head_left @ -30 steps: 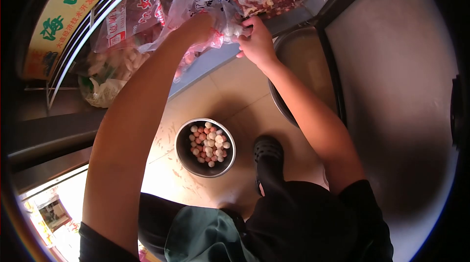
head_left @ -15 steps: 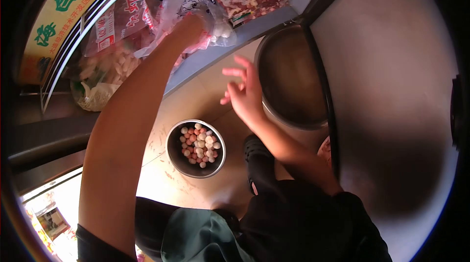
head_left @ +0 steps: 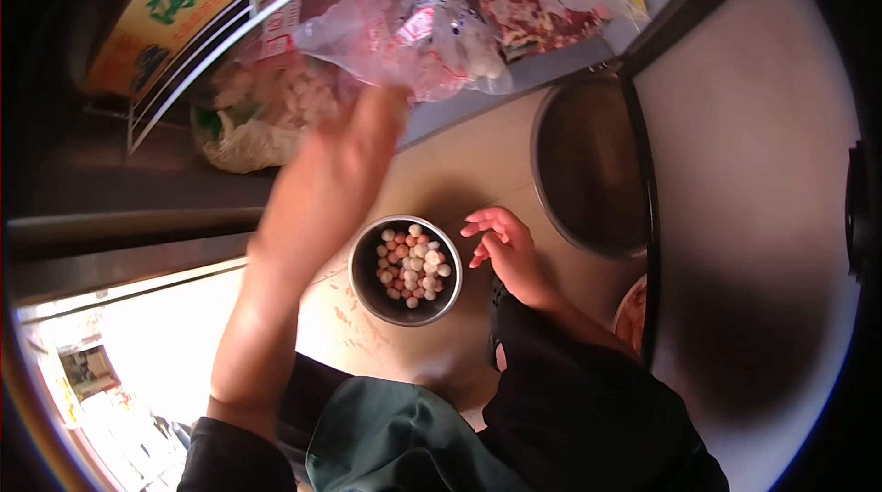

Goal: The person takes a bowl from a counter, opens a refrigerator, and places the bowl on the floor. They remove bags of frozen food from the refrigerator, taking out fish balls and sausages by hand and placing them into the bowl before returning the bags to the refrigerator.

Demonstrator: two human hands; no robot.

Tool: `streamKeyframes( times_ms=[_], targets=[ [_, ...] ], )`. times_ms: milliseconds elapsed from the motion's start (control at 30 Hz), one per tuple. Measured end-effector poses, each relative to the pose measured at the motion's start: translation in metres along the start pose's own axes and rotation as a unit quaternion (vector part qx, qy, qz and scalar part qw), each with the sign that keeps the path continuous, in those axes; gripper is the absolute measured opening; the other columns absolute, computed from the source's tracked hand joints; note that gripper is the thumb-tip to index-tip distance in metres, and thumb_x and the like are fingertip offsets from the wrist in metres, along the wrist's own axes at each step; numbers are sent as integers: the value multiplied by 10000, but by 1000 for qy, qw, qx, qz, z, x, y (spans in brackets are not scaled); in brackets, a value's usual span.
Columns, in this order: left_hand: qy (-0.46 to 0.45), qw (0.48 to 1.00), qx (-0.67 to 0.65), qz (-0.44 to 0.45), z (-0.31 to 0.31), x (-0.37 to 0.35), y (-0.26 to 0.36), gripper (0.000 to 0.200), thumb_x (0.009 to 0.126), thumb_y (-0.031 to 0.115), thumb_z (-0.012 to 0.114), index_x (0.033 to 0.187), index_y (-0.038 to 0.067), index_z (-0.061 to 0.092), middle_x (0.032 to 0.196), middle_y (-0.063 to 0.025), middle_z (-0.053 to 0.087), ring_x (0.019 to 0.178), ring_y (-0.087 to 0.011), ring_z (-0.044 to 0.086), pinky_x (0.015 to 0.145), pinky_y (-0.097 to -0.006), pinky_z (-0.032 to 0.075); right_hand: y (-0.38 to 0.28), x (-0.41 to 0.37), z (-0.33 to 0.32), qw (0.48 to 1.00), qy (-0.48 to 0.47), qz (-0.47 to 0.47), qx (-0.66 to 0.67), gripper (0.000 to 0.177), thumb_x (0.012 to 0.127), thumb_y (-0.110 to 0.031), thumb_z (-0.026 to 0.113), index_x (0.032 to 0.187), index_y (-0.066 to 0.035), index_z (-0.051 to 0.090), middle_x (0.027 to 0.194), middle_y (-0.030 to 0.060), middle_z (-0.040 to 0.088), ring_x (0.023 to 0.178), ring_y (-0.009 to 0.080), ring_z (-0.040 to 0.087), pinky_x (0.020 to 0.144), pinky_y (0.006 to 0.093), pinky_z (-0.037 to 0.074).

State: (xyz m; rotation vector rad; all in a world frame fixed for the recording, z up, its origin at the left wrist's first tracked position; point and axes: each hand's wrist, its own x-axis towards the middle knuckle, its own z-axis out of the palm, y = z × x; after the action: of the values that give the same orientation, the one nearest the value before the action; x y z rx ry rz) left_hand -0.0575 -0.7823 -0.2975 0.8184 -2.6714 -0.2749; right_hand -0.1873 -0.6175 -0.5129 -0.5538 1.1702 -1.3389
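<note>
My left hand [head_left: 363,129] is smeared by motion at the lower edge of a clear plastic bag [head_left: 395,28] with red print. White balls show through the bag's right end. Whether the fingers touch the bag or hold anything cannot be made out. My right hand [head_left: 507,248] hovers just right of a round metal bowl [head_left: 356,282], fingers apart and holding nothing. Inside the bowl lie many pink and white balls [head_left: 413,262], covering its bottom.
Bagged frozen food [head_left: 294,92] and a pack of red-and-white meat pieces [head_left: 533,10] fill the freezer compartment, beside a white wire rack [head_left: 234,37]. A large metal basin [head_left: 588,161] stands on the floor [head_left: 487,147] by the open door [head_left: 735,124].
My left hand has drawn back from inside the bag to its lower edge. My right hand has come down beside the bowl. The whole view has shifted slightly.
</note>
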Motion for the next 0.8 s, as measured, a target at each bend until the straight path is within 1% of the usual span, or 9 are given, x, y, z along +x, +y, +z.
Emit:
streamKeyframes(
  times_ms=[167,267,333,433,500,600,667,767,800],
  targets=[
    [-257,961,-82,-63,99,-148,-25,412,794,24,574,1189,17,459,1069,-205,569,894,-364,633,767,-415,530,-8,5,-1,1000,-18,3,3,233,879,41,399,1047,6,556,949,138,623,637,110,577,570,280,556],
    [-279,957,-43,-70,176,-215,-58,564,777,75,616,1311,52,437,1204,-196,540,1010,-351,602,829,-407,518,-21,20,2,1000,-30,-6,-7,200,878,53,408,993,9,566,927,132,625,637,105,580,547,261,543],
    [-230,972,51,15,190,-231,-63,533,767,135,643,1282,120,508,1208,-167,548,1025,-324,594,860,-389,512,-56,37,6,982,-59,-146,-99,216,849,45,469,1043,13,558,997,123,620,746,115,598,661,267,541],
    [-137,988,33,66,102,-149,-20,465,759,199,665,1217,172,587,1208,-114,560,1014,-307,597,857,-383,519,-146,82,28,833,-19,-440,-335,521,756,-9,591,1263,27,479,1271,157,540,1190,258,509,1015,375,384],
    [7,996,54,72,49,-89,-10,395,736,197,685,1126,166,636,1176,-50,576,1026,-299,582,853,-384,522,-183,132,51,713,1,-557,-426,595,747,-76,616,1312,16,454,1325,204,492,1260,334,454,1047,396,355],
    [108,954,258,110,4,4,-31,475,727,248,705,1159,92,583,1205,-116,562,1029,-299,573,851,-372,512,-175,206,67,642,-21,-592,-486,626,730,-241,656,1308,-70,486,1312,181,506,1223,381,448,1053,457,335],
    [126,944,272,140,2,49,-62,382,812,309,659,1129,103,604,1203,-153,564,1105,-356,534,950,-455,426,-165,202,75,744,-155,-306,-573,544,717,-225,661,1230,-94,537,1198,154,583,1146,375,498,1009,462,373],
    [-42,940,337,-43,11,75,-105,712,843,587,553,1312,64,442,1264,-215,527,1177,-382,519,979,-489,414,-121,202,59,591,-73,-505,-625,441,724,-187,654,1146,-87,574,1075,144,631,1043,358,553,939,439,433],
    [-44,939,338,-45,24,72,-116,712,843,587,553,1312,64,442,1264,-215,527,1177,-382,519,979,-489,414,-116,203,51,592,-75,-506,-623,441,724,-187,654,1146,-87,574,1075,144,631,1043,358,553,939,439,433]
  ],
)
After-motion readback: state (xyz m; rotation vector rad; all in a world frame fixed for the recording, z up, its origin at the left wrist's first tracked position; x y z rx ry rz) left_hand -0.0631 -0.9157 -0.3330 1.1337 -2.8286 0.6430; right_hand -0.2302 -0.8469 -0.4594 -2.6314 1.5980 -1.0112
